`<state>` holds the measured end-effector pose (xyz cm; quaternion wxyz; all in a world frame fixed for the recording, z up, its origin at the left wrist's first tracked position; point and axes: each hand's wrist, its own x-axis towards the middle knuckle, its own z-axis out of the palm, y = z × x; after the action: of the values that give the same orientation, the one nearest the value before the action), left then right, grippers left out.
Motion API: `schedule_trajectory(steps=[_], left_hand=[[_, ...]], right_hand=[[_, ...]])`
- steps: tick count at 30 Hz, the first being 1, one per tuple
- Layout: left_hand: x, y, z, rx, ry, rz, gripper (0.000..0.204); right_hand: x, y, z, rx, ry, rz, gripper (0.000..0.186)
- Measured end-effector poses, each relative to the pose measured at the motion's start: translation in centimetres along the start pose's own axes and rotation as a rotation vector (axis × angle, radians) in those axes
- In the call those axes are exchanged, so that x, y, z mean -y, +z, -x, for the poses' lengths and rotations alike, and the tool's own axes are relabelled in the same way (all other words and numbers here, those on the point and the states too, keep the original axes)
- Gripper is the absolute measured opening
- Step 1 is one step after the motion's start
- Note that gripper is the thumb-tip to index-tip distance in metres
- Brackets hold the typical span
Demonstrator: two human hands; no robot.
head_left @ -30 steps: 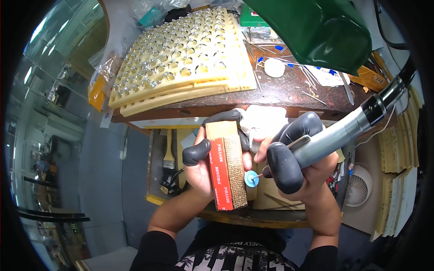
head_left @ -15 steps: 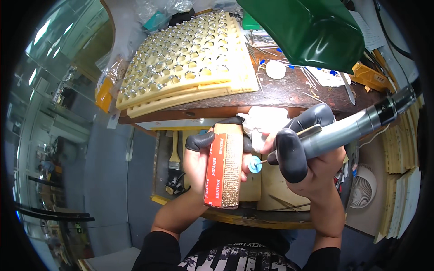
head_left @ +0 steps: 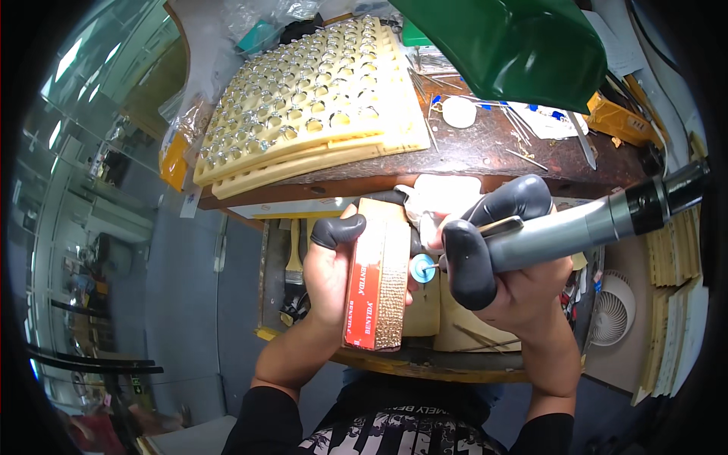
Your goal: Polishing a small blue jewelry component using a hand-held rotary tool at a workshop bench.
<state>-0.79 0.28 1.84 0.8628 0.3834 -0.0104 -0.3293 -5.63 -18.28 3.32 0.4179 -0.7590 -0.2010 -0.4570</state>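
My left hand point(head_left: 324, 280), with black finger covers, is closed round a long block in a red and gold wrapper point(head_left: 379, 284), held upright on its end. My right hand point(head_left: 531, 292), its fingers also covered in black, grips a grey rotary handpiece point(head_left: 569, 236). From its tip a thin shank carries a small light blue polishing wheel point(head_left: 422, 268). The wheel sits close beside the block's right face; whether it touches I cannot tell. A white cloth or tissue point(head_left: 447, 196) shows behind both hands. The fingers at the back of the block are mostly hidden.
Stacked cream trays point(head_left: 311, 163) with many rings stand on the dark bench point(head_left: 485, 159). A green lamp shade point(head_left: 523, 53) hangs above. Thin tools and a white round piece point(head_left: 459, 112) lie at the right. Below is an open drawer with a brush point(head_left: 294, 254); a fan point(head_left: 610, 307) stands right.
The handpiece and my right hand have shifted slightly left, bringing the blue wheel nearer the block. The block has tipped a little in my left hand, and its wrapper catches more light.
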Motion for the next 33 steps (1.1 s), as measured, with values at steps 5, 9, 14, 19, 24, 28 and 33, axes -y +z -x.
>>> schedule_trajectory(steps=[5, 9, 14, 19, 24, 28, 33], left_hand=[[-0.3, 0.4, 0.1, 0.015, -0.025, -0.020, 0.056], [-0.6, 0.5, 0.2, 0.033, -0.037, -0.021, 0.053], [-0.9, 0.7, 0.0, 0.085, -0.021, -0.094, 0.048], [-1.0, 0.5, 0.0, 0.136, -0.025, -0.073, 0.042], [-1.2, 0.0, 0.0, 0.162, -0.011, -0.122, 0.036], [-1.0, 0.7, 0.1, 0.126, 0.044, -0.188, 0.032], [-0.2, 0.4, -0.6, 0.166, 0.162, -0.246, 0.034]], right_hand=[[0.7, -0.1, -0.2, 0.000, 0.088, -0.008, 0.017], [0.4, -0.3, 1.5, -0.008, 0.254, -0.315, 0.018], [0.8, -3.4, 1.7, 0.517, 0.541, -0.669, 0.071], [0.6, -2.6, 2.8, 0.473, 0.507, -0.835, 0.059], [-0.4, -2.6, 2.3, 0.542, 0.277, -0.772, 0.032], [-0.6, -1.9, 2.8, 0.467, 0.305, -0.912, 0.039], [-0.5, -2.1, 2.8, 0.454, 0.380, -0.920, 0.040]])
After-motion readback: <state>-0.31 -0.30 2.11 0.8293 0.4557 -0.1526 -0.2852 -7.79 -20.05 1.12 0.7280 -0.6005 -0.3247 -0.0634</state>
